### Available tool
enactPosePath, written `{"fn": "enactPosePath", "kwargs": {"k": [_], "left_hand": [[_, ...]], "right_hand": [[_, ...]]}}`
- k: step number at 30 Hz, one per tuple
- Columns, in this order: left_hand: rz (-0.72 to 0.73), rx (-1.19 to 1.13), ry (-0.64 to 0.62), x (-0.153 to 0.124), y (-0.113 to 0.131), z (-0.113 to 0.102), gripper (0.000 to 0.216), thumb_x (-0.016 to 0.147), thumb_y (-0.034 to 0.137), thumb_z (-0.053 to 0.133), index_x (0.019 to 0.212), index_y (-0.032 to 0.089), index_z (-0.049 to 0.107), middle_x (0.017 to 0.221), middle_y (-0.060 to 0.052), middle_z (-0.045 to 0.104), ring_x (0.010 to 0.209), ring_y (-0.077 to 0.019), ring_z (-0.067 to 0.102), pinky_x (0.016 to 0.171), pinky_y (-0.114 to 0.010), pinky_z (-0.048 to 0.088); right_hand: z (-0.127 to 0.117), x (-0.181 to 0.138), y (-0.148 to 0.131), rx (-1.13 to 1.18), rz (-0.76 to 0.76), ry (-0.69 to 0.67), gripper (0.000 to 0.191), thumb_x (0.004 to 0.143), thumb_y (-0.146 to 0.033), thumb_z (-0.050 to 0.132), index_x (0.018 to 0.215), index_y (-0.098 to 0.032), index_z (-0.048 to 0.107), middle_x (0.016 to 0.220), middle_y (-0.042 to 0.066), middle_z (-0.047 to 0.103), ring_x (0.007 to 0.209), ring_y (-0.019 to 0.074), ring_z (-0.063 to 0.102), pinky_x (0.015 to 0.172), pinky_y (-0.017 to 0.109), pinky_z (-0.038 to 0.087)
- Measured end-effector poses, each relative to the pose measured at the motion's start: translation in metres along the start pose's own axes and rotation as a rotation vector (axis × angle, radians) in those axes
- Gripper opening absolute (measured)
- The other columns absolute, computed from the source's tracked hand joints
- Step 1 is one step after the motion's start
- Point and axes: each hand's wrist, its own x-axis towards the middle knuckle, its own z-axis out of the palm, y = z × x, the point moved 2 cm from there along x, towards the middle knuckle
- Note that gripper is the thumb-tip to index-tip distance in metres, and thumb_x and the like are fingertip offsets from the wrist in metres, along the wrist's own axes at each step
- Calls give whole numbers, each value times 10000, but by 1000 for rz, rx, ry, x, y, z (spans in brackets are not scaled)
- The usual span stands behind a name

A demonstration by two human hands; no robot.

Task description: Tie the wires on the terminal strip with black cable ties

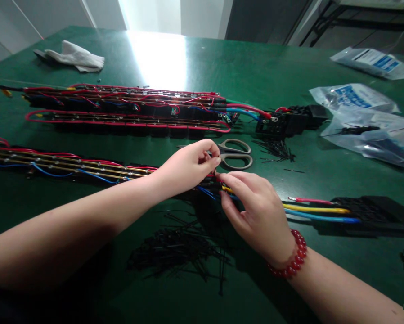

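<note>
Fastening looks to be the step: the left hand's (188, 167) grip is pinched closed on an apparent tie (214, 172) by the wires (315, 209), mid-surface (256, 63); the right hand (258, 207) cups them, firmness unclear. Tightening would call for steadying the wires.

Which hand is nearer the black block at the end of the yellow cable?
Right. The right hand is over the yellow cable, left of the black block; the left hand is farther left, beyond the right one.

The left hand (192, 167) hides part of the scissors (236, 155)
</note>
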Motion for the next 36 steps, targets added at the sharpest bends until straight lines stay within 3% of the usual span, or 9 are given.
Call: {"fn": "enactPosePath", "kwargs": {"k": [9,15,22,30,36], "left_hand": [[-146,-126,-132,4,2,-10,109,791,260,662,771,153,650,690,25,622,658,-98,552,625,-236,400],[-95,-133,-102,3,-1,-6,88,807,230,644,764,157,619,691,25,612,655,-95,552,622,-236,401],[18,41,17,-1,-1,-1,61,858,215,602,809,179,596,700,41,592,674,-100,530,630,-243,393],[29,117,19,-1,-7,1,70,889,251,562,848,198,586,705,41,585,670,-111,525,617,-246,369],[-66,-30,-68,2,-1,-4,67,844,242,608,825,177,607,672,33,600,626,-104,538,598,-245,384]], "right_hand": [[-1,-1,-1,-17,1,1,257,935,-243,533,1159,-173,639,1093,107,720,968,256,659,827,404,516],[-1,-1,-1,-16,7,-4,269,937,-246,535,1175,-175,639,1112,102,722,992,258,663,845,408,513],[-1,0,-2,-4,3,1,275,938,-233,526,1172,-153,648,1097,108,732,989,269,671,830,424,521],[-1,0,-1,8,8,-12,261,940,-237,527,1161,-164,646,1091,101,736,978,264,673,811,421,517],[0,-1,-1,-7,16,-21,252,944,-249,522,1165,-174,619,1087,97,726,985,262,661,832,412,500]]}}
